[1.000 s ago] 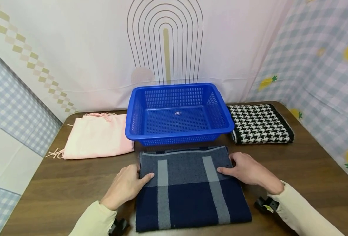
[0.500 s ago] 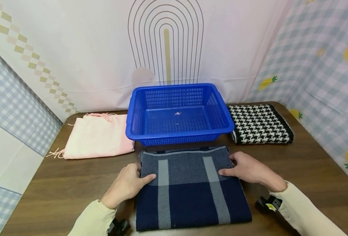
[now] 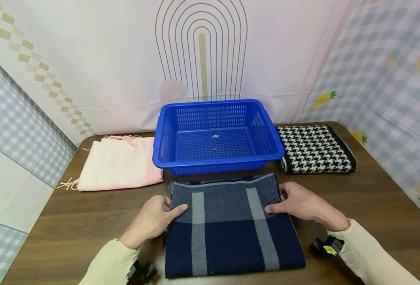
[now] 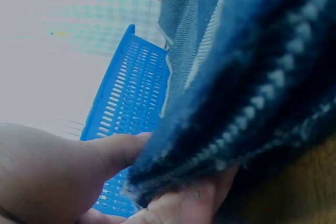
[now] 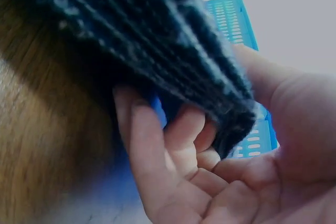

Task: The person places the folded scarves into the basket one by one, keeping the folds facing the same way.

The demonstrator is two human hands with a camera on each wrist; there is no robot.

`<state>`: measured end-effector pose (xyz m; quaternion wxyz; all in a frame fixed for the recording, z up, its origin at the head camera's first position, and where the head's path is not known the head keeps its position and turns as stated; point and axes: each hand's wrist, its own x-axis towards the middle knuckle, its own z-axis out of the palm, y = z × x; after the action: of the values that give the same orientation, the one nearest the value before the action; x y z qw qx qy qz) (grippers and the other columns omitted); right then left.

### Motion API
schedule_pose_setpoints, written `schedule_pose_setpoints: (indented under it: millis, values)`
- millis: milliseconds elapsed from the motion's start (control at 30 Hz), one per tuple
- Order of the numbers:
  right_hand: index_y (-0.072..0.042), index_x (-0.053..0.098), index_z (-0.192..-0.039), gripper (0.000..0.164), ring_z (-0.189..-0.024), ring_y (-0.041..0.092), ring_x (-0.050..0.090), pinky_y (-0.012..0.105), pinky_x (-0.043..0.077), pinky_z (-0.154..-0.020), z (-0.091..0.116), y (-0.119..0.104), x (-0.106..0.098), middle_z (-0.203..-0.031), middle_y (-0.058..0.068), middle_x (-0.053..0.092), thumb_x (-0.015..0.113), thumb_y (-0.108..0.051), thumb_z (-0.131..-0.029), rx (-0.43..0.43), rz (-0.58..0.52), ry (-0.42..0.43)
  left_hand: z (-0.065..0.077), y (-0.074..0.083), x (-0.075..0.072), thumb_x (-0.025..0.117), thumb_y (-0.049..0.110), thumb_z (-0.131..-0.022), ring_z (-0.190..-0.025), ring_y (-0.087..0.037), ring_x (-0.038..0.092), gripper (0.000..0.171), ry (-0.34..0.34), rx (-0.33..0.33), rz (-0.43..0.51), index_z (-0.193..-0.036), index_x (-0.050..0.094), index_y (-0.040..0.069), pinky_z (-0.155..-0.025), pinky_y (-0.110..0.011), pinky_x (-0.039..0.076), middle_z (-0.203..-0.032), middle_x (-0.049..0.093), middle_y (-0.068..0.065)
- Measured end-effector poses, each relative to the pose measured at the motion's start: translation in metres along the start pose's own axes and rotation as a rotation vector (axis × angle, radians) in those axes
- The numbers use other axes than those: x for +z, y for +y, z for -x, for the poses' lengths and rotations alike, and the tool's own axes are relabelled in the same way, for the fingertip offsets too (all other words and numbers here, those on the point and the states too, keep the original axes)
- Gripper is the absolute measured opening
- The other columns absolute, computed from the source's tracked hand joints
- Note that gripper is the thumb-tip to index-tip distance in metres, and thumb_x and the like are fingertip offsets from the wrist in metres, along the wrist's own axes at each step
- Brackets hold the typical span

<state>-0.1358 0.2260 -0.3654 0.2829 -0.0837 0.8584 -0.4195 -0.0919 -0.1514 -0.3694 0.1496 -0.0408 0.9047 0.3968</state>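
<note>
Brown bench [image 3: 71, 225], white cloth [image 3: 114, 59] behind. From afar, I see left hand [image 3: 150, 218], right hand [image 3: 300, 202] pinch sides of blue scarf [image 3: 235, 245], thumbs [image 3: 178, 211] above, likely so folds stay together. Scarf just in front of blue basket [image 3: 217, 162].

From where I stand, the middle cloth [image 3: 235, 243] is dark blue and grey, with two lighter grey stripes. The basket [image 3: 217, 163] is bright blue. One cloth is soft pink [image 3: 121, 164]; the zigzag cloth [image 3: 316, 150] is black and white, with black edges. The table [image 3: 64, 233] is brown, the sleeves [image 3: 112, 261] pale cream. Blue-and-white checks and yellow fruit cover the side sheet [image 3: 381, 79].
</note>
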Motion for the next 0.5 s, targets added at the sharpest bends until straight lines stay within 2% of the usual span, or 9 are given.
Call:
schedule_pose_setpoints:
  millis: [100,167,367,500]
  values:
    - [0.003,0.062,-0.122,0.047,-0.068,0.012,0.064,0.031,0.054,-0.059,0.0011,-0.0015,0.0000,-0.084,0.004,0.071,0.079,-0.027,-0.090,-0.016,-0.025,0.007,0.0007,0.0014,-0.0021,0.072,0.035,-0.095,-0.041,-0.015,0.060,0.042,-0.013,-0.002,0.006,-0.071,0.048,0.010,-0.049,-0.027,0.047,-0.047,0.048,0.003]
    - [0.003,0.060,-0.123,0.048,-0.073,0.015,0.067,0.033,0.056,-0.061,0.0020,-0.0027,0.0003,-0.087,0.005,0.072,0.078,-0.028,-0.091,-0.009,-0.024,0.022,0.0007,0.0020,-0.0027,0.072,0.033,-0.095,-0.040,-0.014,0.059,0.040,-0.019,-0.003,0.002,-0.073,0.050,0.009,-0.050,-0.028,0.048,-0.048,0.050,0.002]
    - [-0.002,0.059,-0.112,0.039,-0.069,0.017,0.062,0.035,0.055,-0.060,0.0036,-0.0046,0.0007,-0.080,0.004,0.060,0.074,-0.033,-0.094,0.020,0.021,0.065,0.0008,0.0016,-0.0021,0.071,0.032,-0.096,-0.041,-0.015,0.059,0.039,-0.037,-0.003,-0.010,-0.070,0.053,0.009,-0.050,-0.028,0.049,-0.049,0.048,0.002]
    - [0.000,0.057,-0.112,0.037,-0.072,0.017,0.066,0.036,0.057,-0.061,0.0042,-0.0035,0.0000,-0.083,0.006,0.064,0.073,-0.029,-0.095,0.007,-0.002,0.047,0.0032,0.0007,-0.0023,0.071,0.031,-0.096,-0.042,-0.016,0.059,0.041,-0.041,0.011,-0.023,-0.068,0.051,0.010,-0.050,-0.028,0.047,-0.049,0.047,0.001]
